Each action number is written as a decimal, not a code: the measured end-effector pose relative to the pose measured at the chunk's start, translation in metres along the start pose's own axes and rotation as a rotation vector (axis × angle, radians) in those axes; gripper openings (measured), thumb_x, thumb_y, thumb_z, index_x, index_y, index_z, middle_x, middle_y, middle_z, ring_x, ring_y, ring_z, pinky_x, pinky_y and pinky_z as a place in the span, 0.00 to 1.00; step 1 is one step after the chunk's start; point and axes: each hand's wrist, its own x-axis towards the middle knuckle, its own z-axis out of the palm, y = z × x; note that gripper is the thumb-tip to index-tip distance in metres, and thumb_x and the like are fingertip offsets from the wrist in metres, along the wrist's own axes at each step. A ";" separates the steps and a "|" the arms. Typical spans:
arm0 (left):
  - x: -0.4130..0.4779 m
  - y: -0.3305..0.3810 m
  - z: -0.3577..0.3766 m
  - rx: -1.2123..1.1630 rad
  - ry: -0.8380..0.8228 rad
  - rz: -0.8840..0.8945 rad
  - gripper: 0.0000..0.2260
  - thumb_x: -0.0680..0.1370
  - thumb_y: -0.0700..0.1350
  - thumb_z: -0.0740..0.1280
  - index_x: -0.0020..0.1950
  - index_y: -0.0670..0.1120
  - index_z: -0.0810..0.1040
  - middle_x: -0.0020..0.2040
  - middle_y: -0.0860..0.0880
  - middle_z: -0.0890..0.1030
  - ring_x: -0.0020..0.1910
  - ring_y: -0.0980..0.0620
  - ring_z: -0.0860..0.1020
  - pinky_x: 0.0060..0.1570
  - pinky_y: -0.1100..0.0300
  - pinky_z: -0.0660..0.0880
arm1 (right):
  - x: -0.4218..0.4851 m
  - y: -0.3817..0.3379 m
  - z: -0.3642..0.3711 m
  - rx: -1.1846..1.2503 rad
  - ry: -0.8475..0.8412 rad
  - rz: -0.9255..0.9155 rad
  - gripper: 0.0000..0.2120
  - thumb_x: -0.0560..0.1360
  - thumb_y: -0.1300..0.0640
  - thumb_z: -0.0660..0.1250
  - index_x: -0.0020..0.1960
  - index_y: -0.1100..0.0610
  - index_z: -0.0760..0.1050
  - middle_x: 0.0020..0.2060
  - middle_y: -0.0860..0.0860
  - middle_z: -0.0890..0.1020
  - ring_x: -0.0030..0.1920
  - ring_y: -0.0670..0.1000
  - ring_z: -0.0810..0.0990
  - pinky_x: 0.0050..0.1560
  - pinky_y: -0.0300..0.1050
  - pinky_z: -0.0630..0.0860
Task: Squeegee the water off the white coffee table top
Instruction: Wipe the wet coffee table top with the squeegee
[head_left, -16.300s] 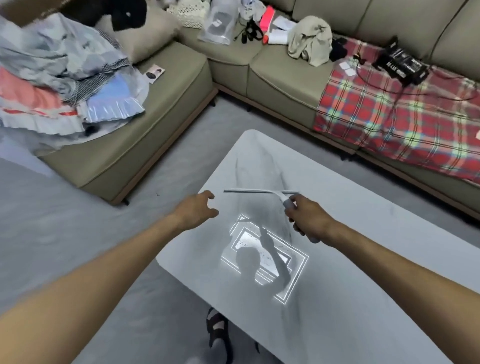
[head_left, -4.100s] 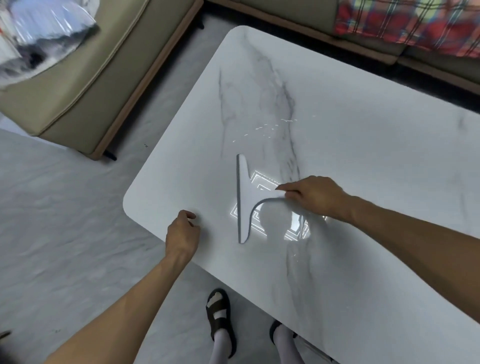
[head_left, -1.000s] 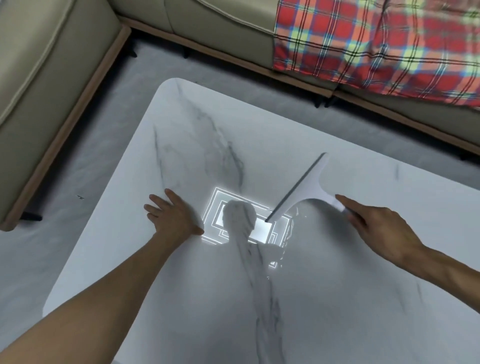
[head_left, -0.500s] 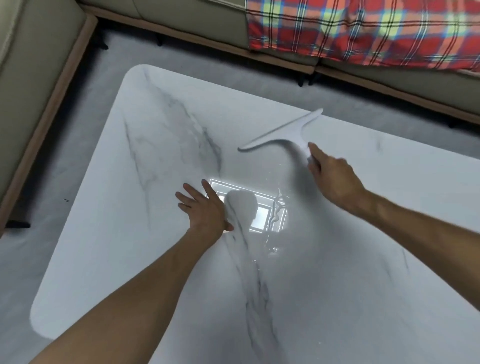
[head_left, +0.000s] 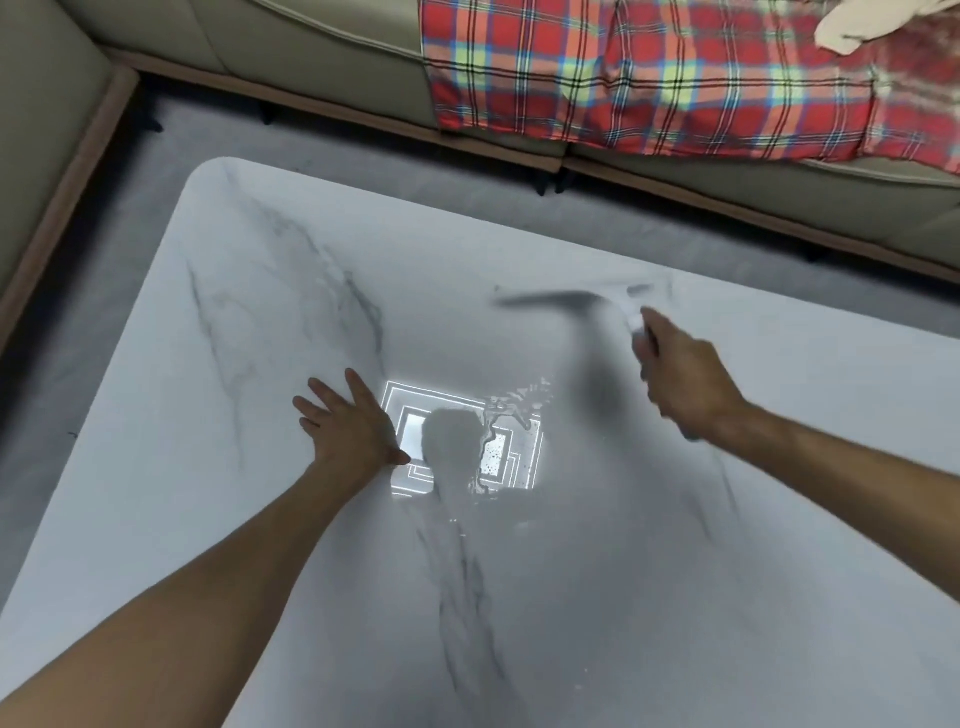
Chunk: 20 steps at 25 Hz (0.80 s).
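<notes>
The white marble-veined coffee table top (head_left: 218, 415) fills most of the view. My right hand (head_left: 680, 379) grips the handle of a white squeegee (head_left: 550, 299), whose blade is blurred with motion near the table's far edge. My left hand (head_left: 348, 426) lies flat on the table, fingers spread, beside a bright reflection of a ceiling light. A film of water (head_left: 514, 410) with ripples and droplets shows in that reflection, between my two hands.
A beige sofa (head_left: 322, 57) wraps around the far and left sides, with a red plaid blanket (head_left: 649, 78) over its right part. A strip of grey floor (head_left: 363, 150) separates sofa and table.
My right hand has swung the squeegee to the right along the far edge, and the blade is now blurred. My left hand stays flat beside the light's reflection.
</notes>
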 end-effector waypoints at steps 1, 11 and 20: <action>-0.004 -0.002 0.001 -0.009 0.018 0.012 0.57 0.66 0.58 0.77 0.78 0.40 0.40 0.75 0.25 0.44 0.73 0.22 0.49 0.72 0.37 0.56 | 0.019 -0.008 -0.001 0.066 0.051 0.055 0.07 0.81 0.53 0.51 0.52 0.50 0.68 0.42 0.60 0.76 0.38 0.62 0.75 0.31 0.49 0.71; -0.055 0.009 0.054 -0.040 0.071 0.100 0.29 0.73 0.45 0.46 0.73 0.37 0.57 0.59 0.30 0.70 0.55 0.32 0.72 0.54 0.44 0.73 | -0.056 0.021 0.043 0.041 -0.047 0.210 0.12 0.82 0.48 0.49 0.61 0.48 0.66 0.42 0.64 0.80 0.31 0.63 0.80 0.27 0.57 0.80; -0.067 0.017 0.036 -0.202 -0.024 0.142 0.36 0.76 0.45 0.64 0.78 0.40 0.48 0.77 0.31 0.48 0.75 0.30 0.52 0.72 0.36 0.55 | -0.013 0.009 0.004 0.167 0.018 0.124 0.10 0.81 0.54 0.53 0.53 0.57 0.70 0.37 0.59 0.81 0.27 0.56 0.78 0.28 0.47 0.75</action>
